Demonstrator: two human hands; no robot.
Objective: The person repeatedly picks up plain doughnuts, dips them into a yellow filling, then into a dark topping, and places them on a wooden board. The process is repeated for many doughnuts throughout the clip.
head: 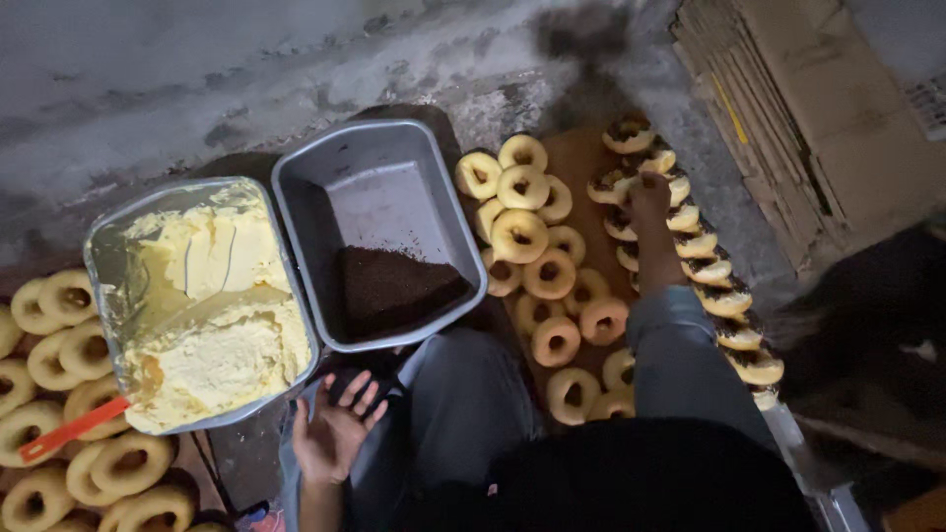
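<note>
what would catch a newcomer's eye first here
Two metal trays sit at centre: the left tray holds pale yellow cream, the right tray a heap of dark sprinkles. To the right, the right hand reaches onto a row of sprinkle-topped doughnuts beside plain doughnuts; the left hand rests open below the trays.

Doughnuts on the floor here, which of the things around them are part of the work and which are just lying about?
In use:
right hand on a topped doughnut in the row
plain doughnuts on the board
tray of dark sprinkles
tray of yellow cream with an orange-handled spatula
left hand, open, palm up, by the trays

Lying about:
flattened cardboard
</note>
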